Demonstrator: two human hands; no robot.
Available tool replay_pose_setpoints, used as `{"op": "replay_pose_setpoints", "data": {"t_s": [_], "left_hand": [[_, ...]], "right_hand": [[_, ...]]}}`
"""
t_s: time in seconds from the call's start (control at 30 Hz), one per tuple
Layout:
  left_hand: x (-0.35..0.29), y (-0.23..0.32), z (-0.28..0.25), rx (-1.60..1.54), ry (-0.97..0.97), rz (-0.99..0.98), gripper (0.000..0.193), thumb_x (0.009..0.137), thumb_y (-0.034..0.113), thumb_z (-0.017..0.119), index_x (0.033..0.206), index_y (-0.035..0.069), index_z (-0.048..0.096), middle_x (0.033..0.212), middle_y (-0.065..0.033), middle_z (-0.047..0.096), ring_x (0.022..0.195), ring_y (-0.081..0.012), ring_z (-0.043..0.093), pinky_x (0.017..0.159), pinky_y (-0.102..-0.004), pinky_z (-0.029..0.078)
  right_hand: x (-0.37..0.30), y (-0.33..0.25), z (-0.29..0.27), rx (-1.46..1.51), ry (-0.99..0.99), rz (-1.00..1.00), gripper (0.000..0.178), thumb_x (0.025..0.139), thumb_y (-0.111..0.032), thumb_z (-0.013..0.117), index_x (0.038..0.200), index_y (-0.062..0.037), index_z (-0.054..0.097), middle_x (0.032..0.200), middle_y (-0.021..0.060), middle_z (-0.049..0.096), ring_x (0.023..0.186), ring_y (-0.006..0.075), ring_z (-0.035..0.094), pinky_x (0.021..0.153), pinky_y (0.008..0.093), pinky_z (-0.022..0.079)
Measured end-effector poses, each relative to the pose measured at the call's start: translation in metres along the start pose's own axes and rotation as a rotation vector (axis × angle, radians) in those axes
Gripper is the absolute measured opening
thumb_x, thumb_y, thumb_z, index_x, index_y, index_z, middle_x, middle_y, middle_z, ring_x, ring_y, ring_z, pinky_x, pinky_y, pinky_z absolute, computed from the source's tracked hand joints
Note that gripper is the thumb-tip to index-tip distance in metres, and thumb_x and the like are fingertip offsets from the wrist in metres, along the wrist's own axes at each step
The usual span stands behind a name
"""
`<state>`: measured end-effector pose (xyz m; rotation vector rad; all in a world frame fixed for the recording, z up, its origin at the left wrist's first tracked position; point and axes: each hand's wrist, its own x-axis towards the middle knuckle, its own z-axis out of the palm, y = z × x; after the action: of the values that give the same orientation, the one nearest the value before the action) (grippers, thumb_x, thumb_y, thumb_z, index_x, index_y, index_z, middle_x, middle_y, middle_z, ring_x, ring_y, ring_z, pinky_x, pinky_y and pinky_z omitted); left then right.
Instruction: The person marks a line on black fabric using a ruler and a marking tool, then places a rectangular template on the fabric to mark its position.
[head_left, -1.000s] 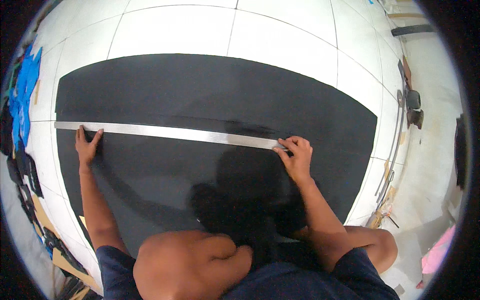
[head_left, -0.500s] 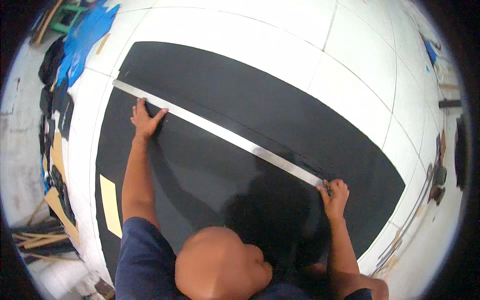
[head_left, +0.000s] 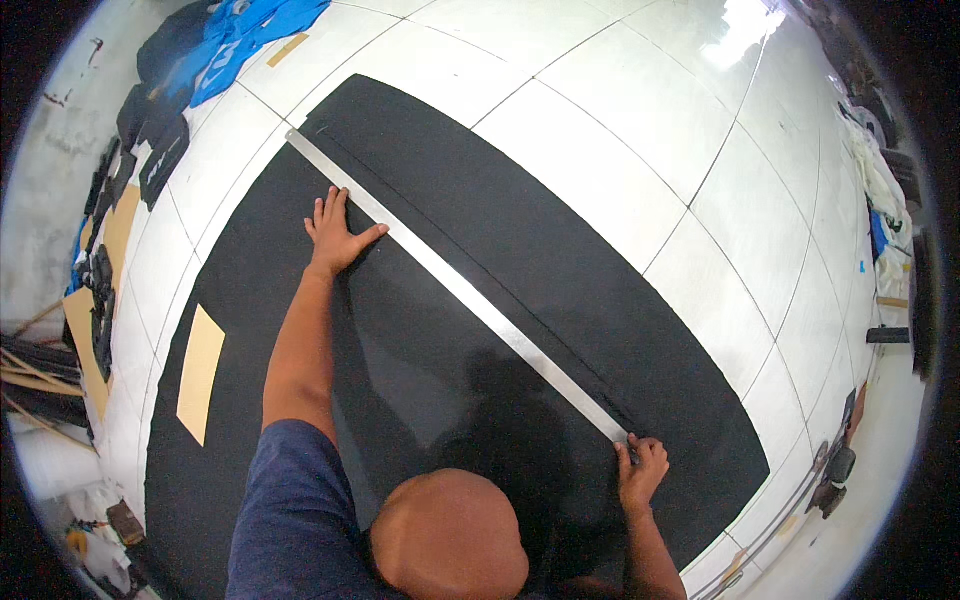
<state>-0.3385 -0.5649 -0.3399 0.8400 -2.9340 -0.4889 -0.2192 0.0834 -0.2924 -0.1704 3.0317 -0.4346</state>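
Note:
A long silver metal ruler point(head_left: 480, 305) lies diagonally across a large black sheet point(head_left: 600, 330) spread on the floor. My left hand point(head_left: 338, 232) is open near the ruler's far left part, its fingers spread and the tips of the index finger and thumb touching the lower edge. At the near right end, my right hand point(head_left: 643, 470) is closed, thumb and fingers pinching the ruler's tip. Whether anything small is also between those fingers cannot be made out. A thin dark line runs on the sheet just beyond the ruler, roughly along its length.
A cream-coloured strip point(head_left: 202, 375) lies on the sheet's left side. White floor tiles point(head_left: 620, 130) surround the sheet. Blue material point(head_left: 240, 45) and dark pieces point(head_left: 163, 160) lie at upper left, with tan boards point(head_left: 88, 345) below. Thin rods point(head_left: 775, 530) rest at the lower right.
The view has turned, so the ruler and sheet slant more steeply and appear shifted. Both hands keep their places along the ruler, with the left fingers still spread and the right still pinched.

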Motion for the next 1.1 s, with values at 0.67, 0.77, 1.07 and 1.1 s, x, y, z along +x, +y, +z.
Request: {"op": "replay_pose_setpoints", "data": {"t_s": [0.67, 0.77, 1.07, 1.1], "left_hand": [[0.030, -0.005, -0.013, 0.024, -0.080, 0.153, 0.113, 0.067, 0.069, 0.080, 0.145, -0.002, 0.040, 0.143, -0.0246, 0.047, 0.134, -0.0387, 0.047, 0.111, -0.0565, 0.034], [0.039, -0.037, -0.016, 0.048, -0.089, 0.167, 0.115, 0.070, 0.067, 0.079, 0.149, -0.005, 0.035, 0.150, -0.0254, 0.041, 0.140, -0.0387, 0.041, 0.115, -0.0517, 0.031], [0.040, -0.022, -0.001, -0.005, -0.092, 0.178, 0.108, 0.076, 0.058, 0.079, 0.146, -0.011, 0.036, 0.153, -0.0284, 0.036, 0.143, -0.0386, 0.036, 0.118, -0.0468, 0.028], [0.039, -0.020, 0.001, 0.025, -0.098, 0.158, 0.109, 0.075, 0.058, 0.080, 0.146, -0.012, 0.036, 0.153, -0.0290, 0.036, 0.144, -0.0385, 0.035, 0.118, -0.0462, 0.028]], "right_hand": [[0.006, -0.004, -0.005, 0.025, 0.027, 0.007, 0.031, 0.080, -0.032, 0.080, 0.103, -0.0111, 0.072, 0.096, 0.0082, 0.066, 0.096, 0.0299, 0.061, 0.085, 0.0445, 0.042], [0.007, -0.012, -0.004, 0.030, 0.038, -0.016, 0.034, 0.079, -0.035, 0.080, 0.103, -0.0125, 0.072, 0.096, 0.0072, 0.067, 0.095, 0.0291, 0.061, 0.082, 0.0436, 0.042], [-0.001, 0.003, -0.001, 0.064, 0.078, 0.021, 0.033, 0.079, -0.035, 0.081, 0.103, -0.0140, 0.073, 0.101, 0.0036, 0.064, 0.101, 0.0254, 0.058, 0.083, 0.0407, 0.039], [-0.002, 0.004, -0.002, 0.069, 0.090, 0.006, 0.033, 0.078, -0.034, 0.082, 0.102, -0.0135, 0.073, 0.099, 0.0027, 0.063, 0.099, 0.0242, 0.057, 0.083, 0.0396, 0.039]]}}
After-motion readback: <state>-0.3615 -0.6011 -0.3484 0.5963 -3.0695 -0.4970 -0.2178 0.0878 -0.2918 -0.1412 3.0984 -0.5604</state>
